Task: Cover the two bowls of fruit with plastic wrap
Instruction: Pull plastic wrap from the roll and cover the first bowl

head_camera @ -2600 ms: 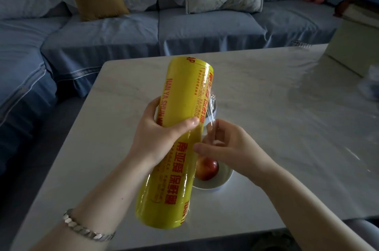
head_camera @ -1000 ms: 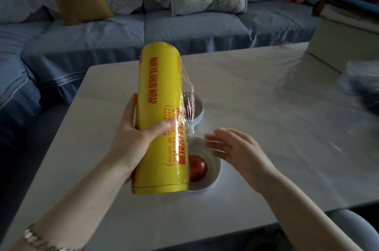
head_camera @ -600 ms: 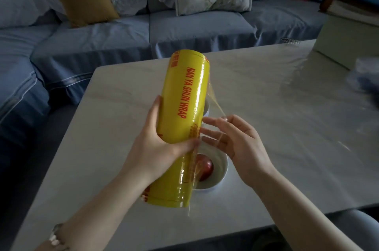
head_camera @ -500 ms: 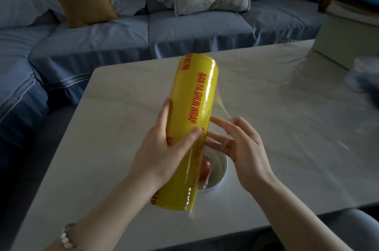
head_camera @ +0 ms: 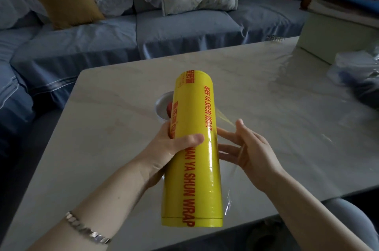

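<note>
Glossy yellow roll of plastic wrap point(head_camera: 192, 148), long cylinder w/ red print, held over a pale marble-look desk point(head_camera: 114, 127). Thin clear film point(head_camera: 225, 121) peels off its right side. Just beyond the left grip, a white round bowl point(head_camera: 162, 105) w/ sth red inside, mostly hidden by the roll. Left hand point(head_camera: 174, 148) holds the roll mid-length, thumb across front. Right hand point(head_camera: 248, 148) beside it, grip wide, fingers spread, film touching fingertips

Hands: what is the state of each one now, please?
Left hand: closed around the yellow plastic wrap roll.
Right hand: open, fingers spread beside the roll, touching loose clear film.
</note>
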### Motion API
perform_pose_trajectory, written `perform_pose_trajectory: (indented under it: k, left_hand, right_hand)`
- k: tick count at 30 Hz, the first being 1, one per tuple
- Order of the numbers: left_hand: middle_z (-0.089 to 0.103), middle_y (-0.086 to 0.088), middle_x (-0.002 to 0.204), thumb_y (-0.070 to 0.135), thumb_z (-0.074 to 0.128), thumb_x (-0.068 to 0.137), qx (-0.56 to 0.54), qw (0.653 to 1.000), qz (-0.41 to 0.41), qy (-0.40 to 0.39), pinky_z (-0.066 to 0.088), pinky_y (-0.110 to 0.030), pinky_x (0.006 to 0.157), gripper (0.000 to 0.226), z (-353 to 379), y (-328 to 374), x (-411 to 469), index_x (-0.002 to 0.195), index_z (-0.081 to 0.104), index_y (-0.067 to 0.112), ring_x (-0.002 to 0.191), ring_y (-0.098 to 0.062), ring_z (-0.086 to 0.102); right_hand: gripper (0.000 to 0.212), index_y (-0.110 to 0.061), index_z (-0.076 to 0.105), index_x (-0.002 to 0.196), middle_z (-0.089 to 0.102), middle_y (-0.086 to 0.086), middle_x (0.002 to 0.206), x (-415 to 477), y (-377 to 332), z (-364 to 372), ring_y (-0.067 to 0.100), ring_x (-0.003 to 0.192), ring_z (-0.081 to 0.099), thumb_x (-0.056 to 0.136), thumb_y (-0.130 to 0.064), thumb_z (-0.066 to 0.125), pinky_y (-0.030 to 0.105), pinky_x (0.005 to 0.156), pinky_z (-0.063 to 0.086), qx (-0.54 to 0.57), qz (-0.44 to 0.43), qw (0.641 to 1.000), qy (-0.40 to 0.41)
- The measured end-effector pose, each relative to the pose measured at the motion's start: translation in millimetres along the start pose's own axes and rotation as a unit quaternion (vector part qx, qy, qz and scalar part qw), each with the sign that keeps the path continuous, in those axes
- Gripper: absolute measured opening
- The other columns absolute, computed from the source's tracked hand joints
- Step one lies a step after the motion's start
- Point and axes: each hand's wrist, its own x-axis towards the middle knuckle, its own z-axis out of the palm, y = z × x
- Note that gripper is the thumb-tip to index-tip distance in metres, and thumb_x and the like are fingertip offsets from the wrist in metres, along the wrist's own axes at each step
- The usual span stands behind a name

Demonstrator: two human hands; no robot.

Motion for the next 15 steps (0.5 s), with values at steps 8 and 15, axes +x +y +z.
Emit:
perform_pose_trajectory:
  k: [8, 15]
  left_hand:
    - [0.072, -0.004, 0.102, 0.034, 0.08, 0.045, -0.014, 1.0, 0.026, -0.01, 0.058, -0.036, 0.065, 0.078, 6.9, -2.5, -3.4, 0.118, 0.051, 0.034, 0.09, -0.026, 0.071]
    - [0.072, 0.008, 0.088, 0.016, 0.072, 0.057, 0.042, 0.993, 0.096, 0.061, 0.056, -0.028, 0.055, 0.068, 12.4, 6.1, -12.6, 0.117, 0.048, 0.038, 0.077, -0.018, 0.072]
  right_hand:
    - [0.032, -0.006, 0.061, 0.092, 0.075, 0.004, 0.081, 4.1, -6.1, -0.8, 0.023, 0.072, 0.071, 0.093, -0.034, 0.044, 0.036, 0.065, 0.059, -0.052, -0.011, 0.997, 0.057]
    - [0.037, -0.005, 0.044, 0.063, 0.034, 0.005, 0.055, 18.5, 12.8, -1.2, 0.007, 0.032, 0.034, 0.097, -0.02, 0.043, 0.023, 0.035, 0.039, -0.125, -0.146, 0.951, 0.243]
